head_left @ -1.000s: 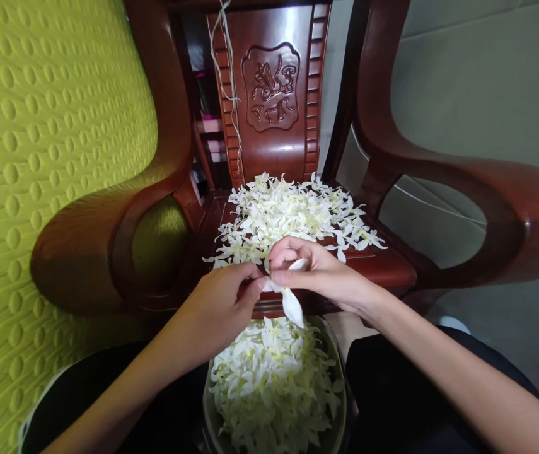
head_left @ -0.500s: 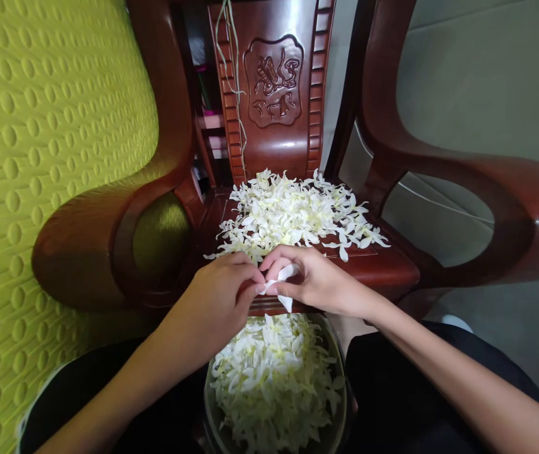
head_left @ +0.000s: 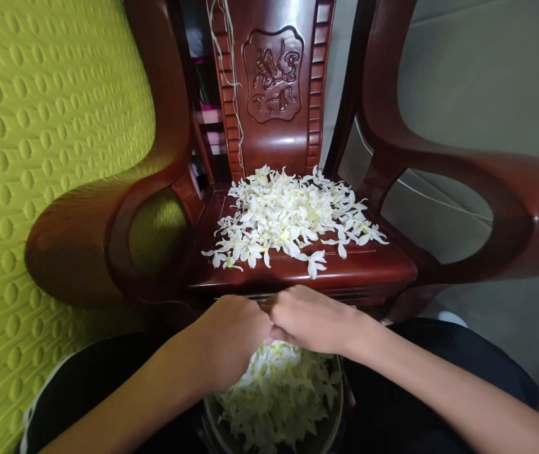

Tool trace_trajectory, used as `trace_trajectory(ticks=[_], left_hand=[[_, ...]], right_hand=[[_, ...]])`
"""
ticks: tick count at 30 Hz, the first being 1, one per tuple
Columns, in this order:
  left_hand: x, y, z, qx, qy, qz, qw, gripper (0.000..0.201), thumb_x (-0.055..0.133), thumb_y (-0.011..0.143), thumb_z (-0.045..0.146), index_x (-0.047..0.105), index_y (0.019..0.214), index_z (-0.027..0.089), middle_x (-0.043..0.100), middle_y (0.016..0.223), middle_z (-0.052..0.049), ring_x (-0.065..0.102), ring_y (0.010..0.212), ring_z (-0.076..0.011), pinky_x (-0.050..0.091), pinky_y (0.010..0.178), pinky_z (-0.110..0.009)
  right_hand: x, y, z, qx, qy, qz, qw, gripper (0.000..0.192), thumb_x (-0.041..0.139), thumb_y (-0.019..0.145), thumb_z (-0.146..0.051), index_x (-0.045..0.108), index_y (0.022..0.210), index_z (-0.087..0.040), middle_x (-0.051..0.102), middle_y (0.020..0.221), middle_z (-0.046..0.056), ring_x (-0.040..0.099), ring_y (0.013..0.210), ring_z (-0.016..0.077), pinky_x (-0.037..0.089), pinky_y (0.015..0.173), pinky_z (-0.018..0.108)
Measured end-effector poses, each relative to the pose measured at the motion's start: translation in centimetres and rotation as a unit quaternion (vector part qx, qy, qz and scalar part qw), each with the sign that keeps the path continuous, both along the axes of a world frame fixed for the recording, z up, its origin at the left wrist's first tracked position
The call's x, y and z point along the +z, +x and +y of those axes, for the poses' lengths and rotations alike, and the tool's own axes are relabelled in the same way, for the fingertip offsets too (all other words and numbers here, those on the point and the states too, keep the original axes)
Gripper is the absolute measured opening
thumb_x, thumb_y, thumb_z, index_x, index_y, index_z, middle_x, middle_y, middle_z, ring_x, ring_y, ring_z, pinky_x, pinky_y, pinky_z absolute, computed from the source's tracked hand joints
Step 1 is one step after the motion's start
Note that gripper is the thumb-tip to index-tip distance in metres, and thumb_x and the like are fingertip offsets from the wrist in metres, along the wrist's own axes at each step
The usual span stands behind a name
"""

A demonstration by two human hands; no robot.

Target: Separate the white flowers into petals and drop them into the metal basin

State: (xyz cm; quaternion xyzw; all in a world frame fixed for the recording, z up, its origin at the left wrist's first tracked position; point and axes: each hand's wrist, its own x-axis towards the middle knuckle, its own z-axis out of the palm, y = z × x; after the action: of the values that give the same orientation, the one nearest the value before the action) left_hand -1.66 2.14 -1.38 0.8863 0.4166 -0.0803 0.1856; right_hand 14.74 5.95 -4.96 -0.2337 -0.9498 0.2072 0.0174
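Note:
Both hands meet over a round container (head_left: 340, 416) heaped with white flowers (head_left: 281, 397). My left hand (head_left: 236, 334) is closed, its back toward me and its fingers curled down. My right hand (head_left: 314, 318) is closed too and touches the left one at the knuckles. What they pinch, if anything, is hidden beneath the fingers. Past them, a spread pile of white flowers (head_left: 288, 211) lies on the seat of a dark red wooden chair (head_left: 368, 268). One loose flower (head_left: 315, 263) lies at the pile's near edge.
The chair's curved armrests (head_left: 65, 243) stand out on both sides. Pale strings (head_left: 236, 94) hang down its carved backrest (head_left: 276, 75). A yellow-green bumpy surface (head_left: 52, 120) fills the left side. My dark-clothed legs (head_left: 434, 378) flank the container.
Both hands have come down and nearer, from the seat's front edge to over the container. The white flower between my fingers no longer shows. More of the pile's front edge is visible.

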Motion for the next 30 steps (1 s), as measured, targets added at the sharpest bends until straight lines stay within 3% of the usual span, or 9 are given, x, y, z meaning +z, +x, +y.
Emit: trace_trajectory(ticks=[3, 8, 11, 14, 18, 21, 26, 30], left_hand=[[0.1, 0.1, 0.2, -0.023, 0.022, 0.103, 0.994, 0.02, 0.048, 0.075, 0.007, 0.063, 0.065, 0.016, 0.067, 0.065, -0.008, 0.062, 0.057, -0.0234, 0.037, 0.049, -0.03], [1.1, -0.6, 0.8, 0.049, 0.069, 0.131, 0.988, 0.027, 0.041, 0.087, 0.019, 0.065, 0.076, 0.014, 0.068, 0.073, -0.011, 0.064, 0.068, -0.0286, 0.043, 0.058, -0.037], [1.3, -1.0, 0.7, 0.052, 0.079, 0.072, 0.993, 0.027, 0.037, 0.091, 0.023, 0.062, 0.083, 0.015, 0.066, 0.081, -0.009, 0.061, 0.076, -0.0258, 0.043, 0.066, -0.038], [1.4, -1.3, 0.8, 0.099, 0.071, -0.013, 0.992, 0.028, 0.037, 0.093, 0.029, 0.059, 0.081, 0.017, 0.063, 0.08, -0.005, 0.058, 0.075, -0.021, 0.042, 0.067, -0.033], [1.9, -2.0, 1.4, 0.175, 0.093, -0.114, 0.974, 0.024, 0.045, 0.09, 0.033, 0.057, 0.076, 0.018, 0.059, 0.076, -0.002, 0.055, 0.072, -0.0176, 0.04, 0.065, -0.029], [2.6, -2.3, 1.8, 0.176, 0.103, -0.199, 0.959, 0.025, 0.043, 0.091, 0.031, 0.061, 0.079, 0.018, 0.059, 0.083, -0.002, 0.055, 0.076, -0.0159, 0.041, 0.069, -0.027], [3.5, -1.8, 1.2, 0.209, 0.122, -0.267, 0.933, 0.024, 0.042, 0.092, 0.029, 0.061, 0.08, 0.019, 0.059, 0.08, 0.0, 0.054, 0.073, -0.0138, 0.04, 0.065, -0.023], [3.9, -1.6, 0.7, 0.205, 0.068, -0.31, 0.926, 0.029, 0.04, 0.093, 0.031, 0.054, 0.072, 0.019, 0.055, 0.065, 0.003, 0.049, 0.06, -0.0109, 0.038, 0.056, -0.02]], right_hand=[[0.2, 0.0, -0.2, 0.016, -0.06, 0.013, 0.998, 0.017, 0.064, 0.082, -0.02, 0.067, 0.066, -0.013, 0.068, 0.064, 0.006, 0.059, 0.053, 0.0142, 0.029, 0.047, 0.025], [1.1, 0.3, 0.1, -0.037, -0.097, 0.117, 0.988, 0.011, 0.061, 0.086, -0.024, 0.067, 0.084, -0.016, 0.069, 0.078, 0.006, 0.061, 0.07, 0.0164, 0.035, 0.058, 0.025], [1.5, 0.5, 0.5, -0.095, -0.085, 0.15, 0.98, 0.009, 0.059, 0.085, -0.017, 0.067, 0.081, -0.016, 0.066, 0.074, 0.005, 0.059, 0.07, 0.0164, 0.034, 0.063, 0.027], [2.2, 0.8, 1.1, -0.106, -0.081, 0.157, 0.979, 0.011, 0.055, 0.086, -0.014, 0.065, 0.08, -0.017, 0.065, 0.072, 0.003, 0.056, 0.069, 0.0153, 0.034, 0.064, 0.026], [3.2, 1.0, 1.5, -0.125, -0.089, 0.157, 0.976, 0.014, 0.05, 0.089, -0.022, 0.062, 0.084, -0.018, 0.062, 0.069, 0.0, 0.051, 0.06, 0.012, 0.034, 0.058, 0.024], [3.5, 0.9, 1.3, -0.181, -0.054, 0.192, 0.963, 0.013, 0.05, 0.089, -0.024, 0.059, 0.082, -0.017, 0.058, 0.066, 0.0, 0.047, 0.056, 0.0116, 0.033, 0.056, 0.024], [3.7, 0.4, 0.7, -0.156, -0.183, 0.277, 0.93, 0.016, 0.05, 0.09, -0.029, 0.058, 0.082, -0.018, 0.057, 0.069, -0.001, 0.05, 0.06, 0.0117, 0.038, 0.054, 0.022], [4.2, 0.5, 0.7, -0.188, -0.223, 0.357, 0.887, 0.017, 0.052, 0.09, -0.032, 0.059, 0.083, -0.018, 0.06, 0.075, 0.001, 0.055, 0.064, 0.0122, 0.043, 0.059, 0.024]])
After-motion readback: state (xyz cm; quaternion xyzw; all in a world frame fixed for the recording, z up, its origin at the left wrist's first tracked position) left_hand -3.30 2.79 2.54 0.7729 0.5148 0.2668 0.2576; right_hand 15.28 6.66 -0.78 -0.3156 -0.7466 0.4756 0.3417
